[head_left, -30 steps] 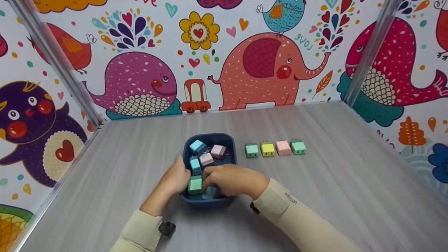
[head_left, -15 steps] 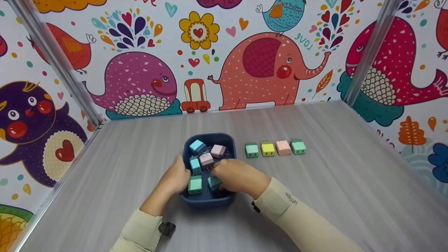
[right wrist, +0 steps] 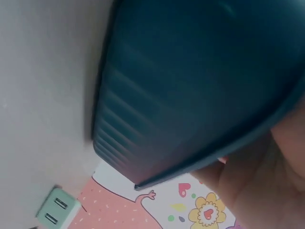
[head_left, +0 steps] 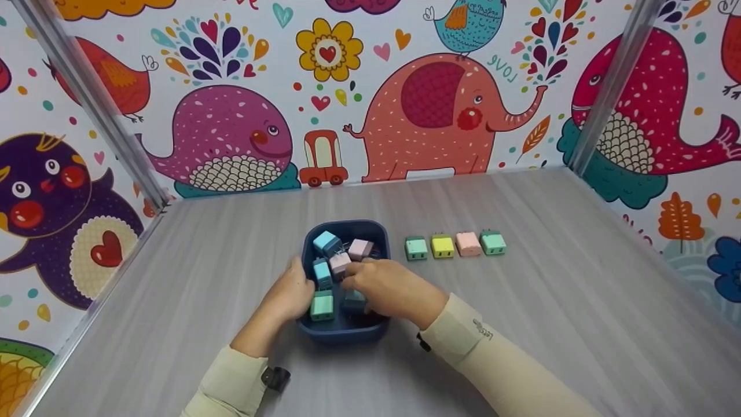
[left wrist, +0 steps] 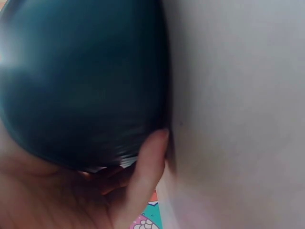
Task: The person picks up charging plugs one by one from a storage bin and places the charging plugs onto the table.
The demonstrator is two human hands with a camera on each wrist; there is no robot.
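Left hand (head_left: pixel 292 292) grips one dark blue bin (head_left: pixel 345 335) by its left wall; right hand (head_left: pixel 396 291) bends in over the right rim, grip hidden, cannot tell. Boxy pronged adapters: six show in the bin, two blue (head_left: pixel 322 273), two lilac (head_left: pixel 340 265), one green (head_left: pixel 322 305), one shaded teal (head_left: pixel 354 300); four line the table (head_left: pixel 556 301) rightward, two mint (head_left: pixel 415 248), one yellow (head_left: pixel 443 247), one pink (head_left: pixel 468 244).

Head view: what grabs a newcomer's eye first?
The big coral elephant on the back wall, right of centre, likely comes first. Below, on the table, a dark blue bin holds pastel plug adapters, left hand at its left rim, right hand inside. Four more adapters sit in a row right of the bin.
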